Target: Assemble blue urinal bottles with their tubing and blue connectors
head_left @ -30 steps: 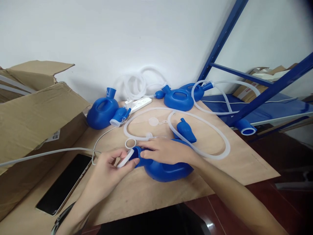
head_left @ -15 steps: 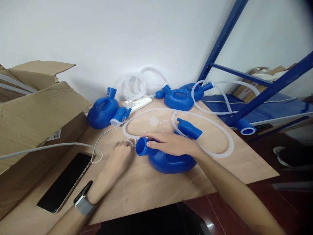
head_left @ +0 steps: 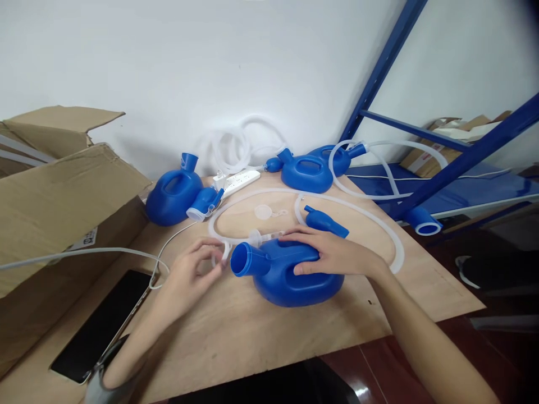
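Observation:
A blue plastic urinal bottle point(head_left: 295, 286) lies in front of me, its uncapped neck pointing left. My right hand point(head_left: 328, 249) grips it from above, the thumb at the handle opening and the fingers over the far side. Just left of the neck, my left hand point(head_left: 191, 275) pinches a translucent white ring point(head_left: 226, 252) between thumb and fingertips. A clear round cap with a strap point(head_left: 255, 238) is partly hidden behind the bottle. Beyond it lie another clear cap point(head_left: 263, 211) and a blue spout piece point(head_left: 324, 221).
A long translucent tube point(head_left: 357, 204) loops over the wooden table point(head_left: 236, 336). More blue bottles point(head_left: 174, 196) stand near the wall beside a power strip point(head_left: 242, 182). At left are a cardboard box point(head_left: 76, 207) and a phone point(head_left: 103, 325); a blue metal rack point(head_left: 381, 73) rises at right.
My left hand has lifted from the table and turned, thumb and fingers now at the white ring. My right hand has slid back from the bottle's neck to its handle.

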Demonstrator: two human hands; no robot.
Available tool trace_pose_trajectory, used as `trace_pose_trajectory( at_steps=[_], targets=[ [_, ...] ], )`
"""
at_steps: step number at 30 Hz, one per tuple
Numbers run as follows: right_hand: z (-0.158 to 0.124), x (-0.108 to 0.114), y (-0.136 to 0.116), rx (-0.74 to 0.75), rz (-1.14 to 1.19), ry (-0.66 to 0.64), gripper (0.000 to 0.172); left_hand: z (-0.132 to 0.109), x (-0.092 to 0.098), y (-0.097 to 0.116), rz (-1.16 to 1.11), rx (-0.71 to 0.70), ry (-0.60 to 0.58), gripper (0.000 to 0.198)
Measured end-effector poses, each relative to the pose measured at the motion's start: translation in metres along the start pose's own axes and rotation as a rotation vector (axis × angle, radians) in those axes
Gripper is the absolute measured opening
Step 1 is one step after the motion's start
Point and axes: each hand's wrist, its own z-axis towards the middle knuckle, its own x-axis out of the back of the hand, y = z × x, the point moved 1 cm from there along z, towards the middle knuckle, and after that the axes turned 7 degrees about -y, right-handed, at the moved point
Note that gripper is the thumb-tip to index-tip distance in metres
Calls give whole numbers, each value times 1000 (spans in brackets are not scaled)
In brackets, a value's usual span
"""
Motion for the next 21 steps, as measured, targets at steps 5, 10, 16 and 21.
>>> trace_pose_trajectory(
  at_steps=[5,10,16,21],
  targets=[
    [4,-16,11,24,88,105,61,-1,7,27,-209,-68,16,20],
    [3,-17,11,39,104,135,59,-2,2,34,-257,-60,50,34],
    [5,-17,10,26,83,117,61,1,4,30,-131,-132,63,51],
    [7,-18,9,0,104,135,58,0,4,34,-32,-236,99,43]
  ],
)
